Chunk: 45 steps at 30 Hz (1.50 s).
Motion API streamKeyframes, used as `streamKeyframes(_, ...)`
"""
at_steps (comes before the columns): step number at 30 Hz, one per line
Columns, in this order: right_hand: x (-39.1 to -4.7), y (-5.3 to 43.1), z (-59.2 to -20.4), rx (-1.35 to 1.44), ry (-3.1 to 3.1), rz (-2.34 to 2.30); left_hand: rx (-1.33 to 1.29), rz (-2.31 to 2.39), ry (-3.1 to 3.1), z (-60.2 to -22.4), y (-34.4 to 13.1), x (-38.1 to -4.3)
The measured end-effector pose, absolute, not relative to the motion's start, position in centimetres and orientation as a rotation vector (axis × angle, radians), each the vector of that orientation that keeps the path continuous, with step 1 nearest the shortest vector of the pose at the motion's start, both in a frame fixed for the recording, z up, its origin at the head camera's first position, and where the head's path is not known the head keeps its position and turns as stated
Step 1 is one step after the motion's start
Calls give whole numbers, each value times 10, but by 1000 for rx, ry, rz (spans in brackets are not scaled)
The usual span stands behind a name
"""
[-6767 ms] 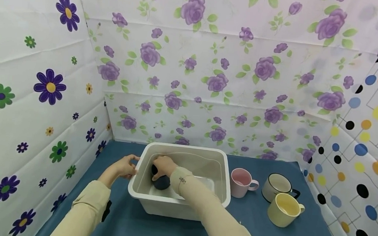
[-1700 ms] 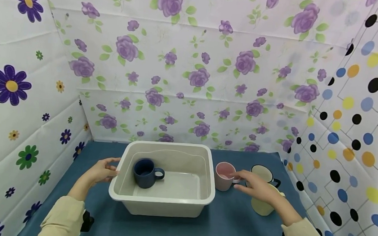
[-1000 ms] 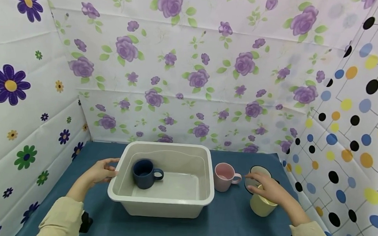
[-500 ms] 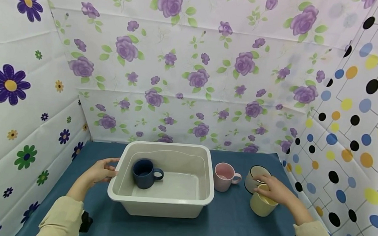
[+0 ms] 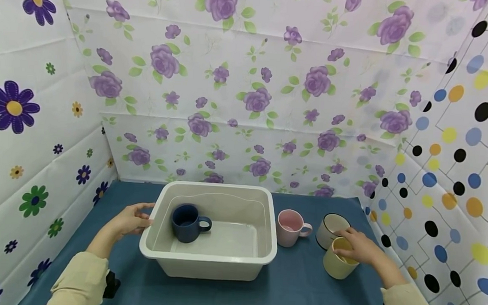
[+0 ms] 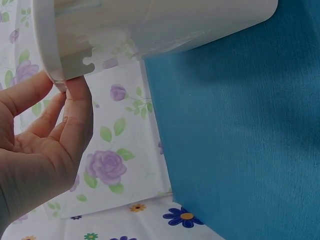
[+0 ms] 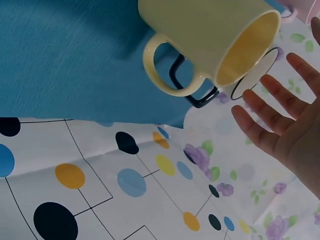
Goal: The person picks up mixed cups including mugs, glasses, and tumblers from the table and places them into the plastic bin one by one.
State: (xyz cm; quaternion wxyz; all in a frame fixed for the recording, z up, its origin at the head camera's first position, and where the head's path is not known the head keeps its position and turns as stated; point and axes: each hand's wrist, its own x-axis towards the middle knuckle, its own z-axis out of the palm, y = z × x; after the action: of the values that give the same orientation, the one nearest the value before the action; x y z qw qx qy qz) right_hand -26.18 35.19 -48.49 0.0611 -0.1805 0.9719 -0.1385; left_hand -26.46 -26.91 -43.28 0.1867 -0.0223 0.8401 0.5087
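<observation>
My left hand (image 5: 128, 220) pinches the left rim of a white plastic tub (image 5: 216, 258); in the left wrist view the thumb and fingers (image 6: 80, 110) meet at that rim. Inside the tub a dark blue mug (image 5: 185, 230) stands upright at the left, handle to the right. My right hand (image 5: 360, 247) hovers at the rim of a yellow mug (image 5: 336, 266). In the right wrist view its fingers (image 7: 270, 117) are spread and relaxed, apart from the yellow mug, whose handle (image 7: 150, 62) faces the camera.
A pink mug (image 5: 288, 234) stands right of the tub, its handle to the right. Behind the yellow mug is a white mug (image 5: 327, 230) with a black rim and black handle. Blue cloth (image 5: 218, 298) covers the table; patterned sheets (image 5: 248, 78) wall it in.
The right hand has left the dark blue mug standing in the tub and gone right, past the pink and white mugs, to the yellow mug. The left hand stays on the rim.
</observation>
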Motion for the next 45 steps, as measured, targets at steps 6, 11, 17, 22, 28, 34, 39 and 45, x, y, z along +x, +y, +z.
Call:
streamKeyframes(6, -262, 355, -487, -472, 2914, -353, -51, 1447, 2352, -434, -270, -264)
streamKeyframes(11, -262, 357, -492, -443, 2873, -398, -64, 1442, 2347, -433, -270, -263)
streamKeyframes(17, -266, 356, -501, -449, 2911, -425, -94, 1433, 2365, -432, -269, -265)
streamKeyframes(22, -271, 355, -508, -448, 2912, -441, -66, 1437, 2366, -432, -271, -264)
streamKeyframes(28, -274, 350, -515, -431, 2903, -431, -66, 1423, 2385, -431, -272, -266)
streamKeyframes(34, -272, 349, -523, -371, 2882, -463, -21, 1439, 2364, -429, -272, -270)
streamKeyframes(39, -272, 348, -521, -363, 2868, -484, -46, 1444, 2357, -428, -271, -270)
streamKeyframes(45, -271, 346, -515, -343, 2871, -457, -52, 1443, 2368, -427, -269, -270)
